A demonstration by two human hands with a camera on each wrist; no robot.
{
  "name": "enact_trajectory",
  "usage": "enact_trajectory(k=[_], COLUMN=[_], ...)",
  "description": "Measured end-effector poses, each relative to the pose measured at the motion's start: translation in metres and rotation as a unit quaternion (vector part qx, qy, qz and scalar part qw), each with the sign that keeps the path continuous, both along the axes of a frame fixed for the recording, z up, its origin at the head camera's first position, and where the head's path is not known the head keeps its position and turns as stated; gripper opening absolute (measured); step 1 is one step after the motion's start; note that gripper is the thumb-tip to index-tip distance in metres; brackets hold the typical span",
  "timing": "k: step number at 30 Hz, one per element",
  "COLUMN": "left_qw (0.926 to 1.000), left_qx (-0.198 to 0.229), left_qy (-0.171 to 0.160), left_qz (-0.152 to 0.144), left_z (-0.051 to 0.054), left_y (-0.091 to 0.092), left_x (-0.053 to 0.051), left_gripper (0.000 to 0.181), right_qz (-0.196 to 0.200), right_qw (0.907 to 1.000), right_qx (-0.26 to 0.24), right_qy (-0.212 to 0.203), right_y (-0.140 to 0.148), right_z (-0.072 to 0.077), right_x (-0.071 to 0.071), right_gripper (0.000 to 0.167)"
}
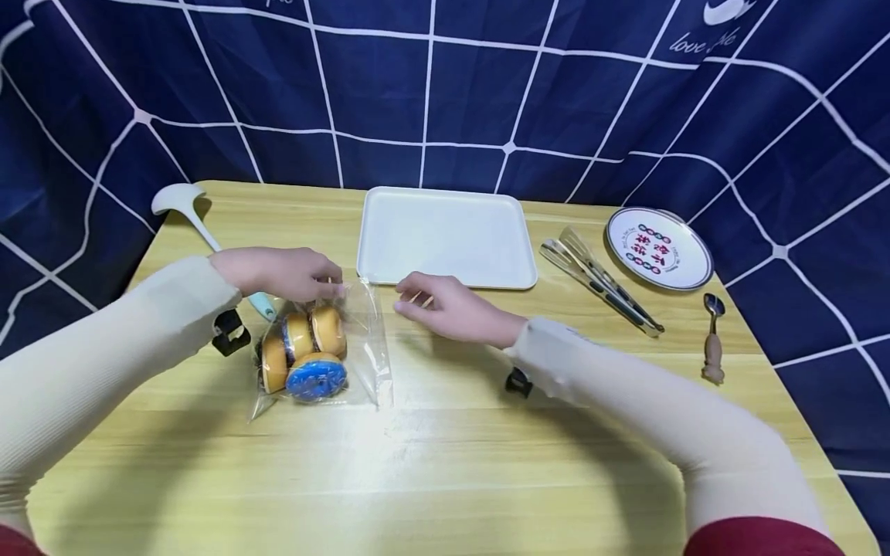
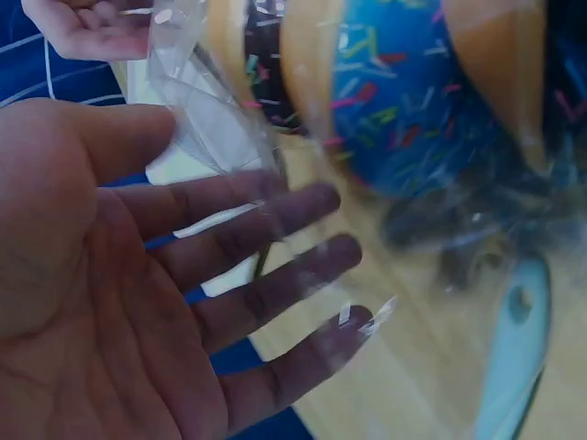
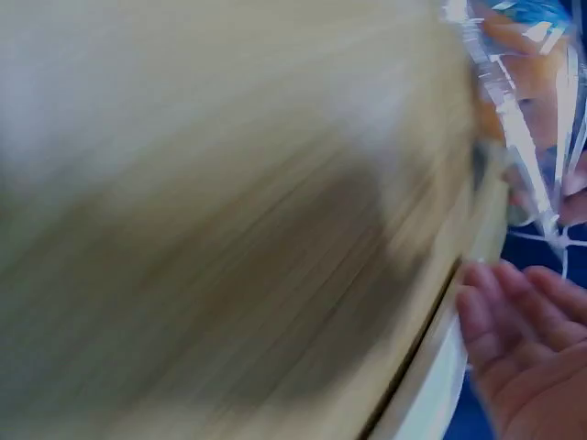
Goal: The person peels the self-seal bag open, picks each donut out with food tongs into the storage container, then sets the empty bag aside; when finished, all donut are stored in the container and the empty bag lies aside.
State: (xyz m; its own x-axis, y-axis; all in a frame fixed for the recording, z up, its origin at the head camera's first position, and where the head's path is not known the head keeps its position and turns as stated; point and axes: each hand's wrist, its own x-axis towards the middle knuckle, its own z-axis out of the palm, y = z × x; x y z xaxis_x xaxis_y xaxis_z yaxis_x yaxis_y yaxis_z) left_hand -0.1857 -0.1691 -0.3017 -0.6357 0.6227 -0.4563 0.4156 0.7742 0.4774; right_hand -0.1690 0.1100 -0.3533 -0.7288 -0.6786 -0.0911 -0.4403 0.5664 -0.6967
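Note:
A clear plastic bag [image 1: 368,347] of doughnuts lies on the table in front of the left hand. One doughnut [image 1: 316,378] has blue icing with sprinkles; others with dark icing stand on edge behind it. My left hand [image 1: 295,274] is at the bag's far edge. In the left wrist view its fingers [image 2: 275,302] extend spread behind or against the clear film, with the thumb apart from them. My right hand [image 1: 452,307] hovers right of the bag, near the front edge of a white tray [image 1: 448,239], fingers loosely bent and holding nothing.
A white ladle [image 1: 179,199] with a light blue handle end lies at the left, partly under the left arm. Metal tongs [image 1: 601,282], a patterned plate [image 1: 660,251] and a wooden-handled spoon [image 1: 713,340] lie at the right. A dark blue gridded curtain [image 1: 375,93] surrounds the table.

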Motion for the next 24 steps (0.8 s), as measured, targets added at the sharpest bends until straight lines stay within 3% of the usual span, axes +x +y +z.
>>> enact_trajectory(k=[5,9,13,17,21,24], left_qw=[0.9986,0.9968,0.9955,0.9912,0.9833,0.9767], left_qx=[0.052,0.078,0.092,0.118,0.153,0.181], left_qy=[-0.006,0.005,0.014,0.059,0.090,0.081], left_qz=[-0.010,-0.016,-0.015,-0.002,0.041,0.082], left_z=[-0.008,-0.009,-0.013,-0.020,-0.031,-0.038], left_y=[0.003,0.007,0.011,0.019,0.034,0.047], left_x=[-0.005,-0.004,-0.004,-0.003,-0.001,0.000], left_gripper=[0.021,0.019,0.019,0.020,0.022,0.022], right_qz=[-0.053,-0.087,-0.106,-0.113,-0.111,-0.110], right_qw=[0.9888,0.9739,0.9658,0.9622,0.9610,0.9594], right_qx=[-0.054,-0.093,-0.105,-0.103,-0.102,-0.105], right_qy=[-0.128,-0.188,-0.213,-0.225,-0.232,-0.237], right_y=[-0.027,-0.036,-0.032,-0.018,0.001,0.019], right_z=[-0.008,-0.014,-0.017,-0.019,-0.018,-0.018], right_x=[-0.002,0.002,0.003,0.001,-0.001,-0.001], right_gripper=[0.025,0.017,0.017,0.019,0.020,0.021])
